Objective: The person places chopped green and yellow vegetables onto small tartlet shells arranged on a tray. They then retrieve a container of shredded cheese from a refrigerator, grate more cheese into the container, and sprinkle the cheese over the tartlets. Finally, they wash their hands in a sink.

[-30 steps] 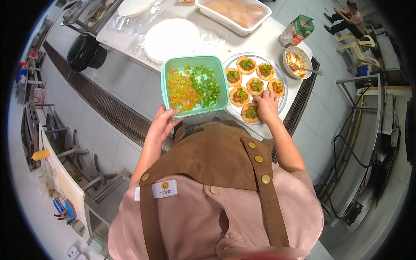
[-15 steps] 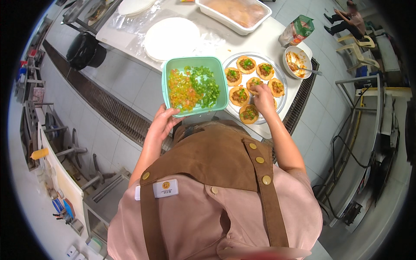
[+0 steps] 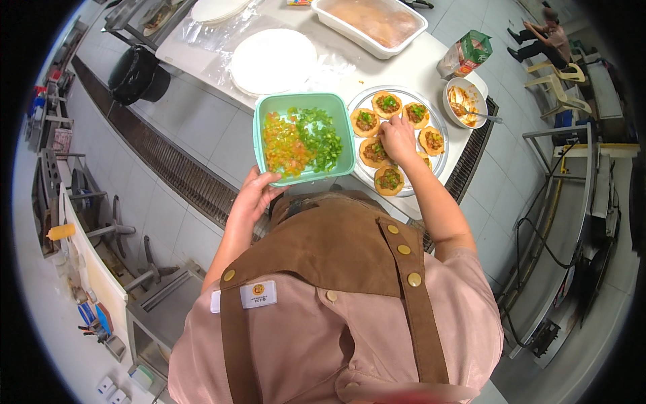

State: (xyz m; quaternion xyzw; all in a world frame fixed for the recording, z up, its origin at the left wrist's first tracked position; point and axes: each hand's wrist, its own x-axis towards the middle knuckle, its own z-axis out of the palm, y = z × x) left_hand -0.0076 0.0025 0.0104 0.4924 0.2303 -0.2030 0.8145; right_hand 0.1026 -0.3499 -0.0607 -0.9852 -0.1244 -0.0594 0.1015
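Topped rounds (image 3: 388,180) are set out on a round silver tray (image 3: 437,121), to the right, and the fingers of the right hand (image 3: 400,140) are placed over the middle of the group. These fingers are bunched narrowly, with the tips pointed far and left; whether anything is pinched between them, or a round is touched, cannot be told, as the tips are largely hidden.

The step in hand is judged to be the garnishing of the rounds with chopped vegetables, since green bits are seen on several toppings. For the next move, a small, loose release directly above one round would be called for, with its neighbours left unbumped.

The back of the right hand is turned up, and the right forearm (image 3: 441,195) is stretched far and slightly left from the elbow. By the left hand (image 3: 256,194) the turquoise container (image 3: 258,135) is gripped at its near left corner, thumb on the rim; it is held just left of the tray, orange-yellow pieces (image 3: 286,148) to its left and green pieces (image 3: 320,141) to its right.

Farther out, a white bowl (image 3: 449,101) holding a spoon (image 3: 488,117) is placed right of the tray, and white discs (image 3: 272,60) are stacked beyond the container.
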